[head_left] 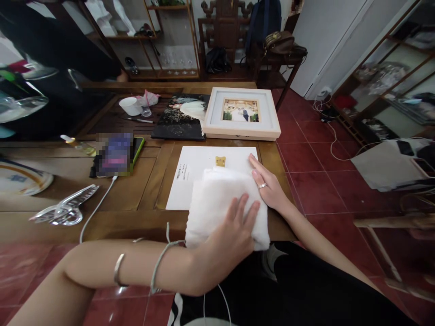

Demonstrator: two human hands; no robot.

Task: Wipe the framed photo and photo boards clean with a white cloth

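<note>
A folded white cloth (217, 199) lies on a white board (193, 170) at the near edge of the wooden table (142, 190). My left hand (231, 235) rests flat on the cloth's near part, fingers stretched out. My right hand (268, 183), with a ring on it, lies open against the cloth's right edge, fingers pointing away from me. A small gold hanger clip (220, 160) sits on the board just beyond the cloth. A white picture frame (242, 113) with a photo stands further back on the table.
A dark photo print (180, 118) lies left of the frame, a white cup (131, 106) behind it. A phone (117, 154) with a cable, a shiny heart-shaped dish (64, 209) and a plate (20, 179) occupy the left. Red tiled floor (312, 149) with cables lies right.
</note>
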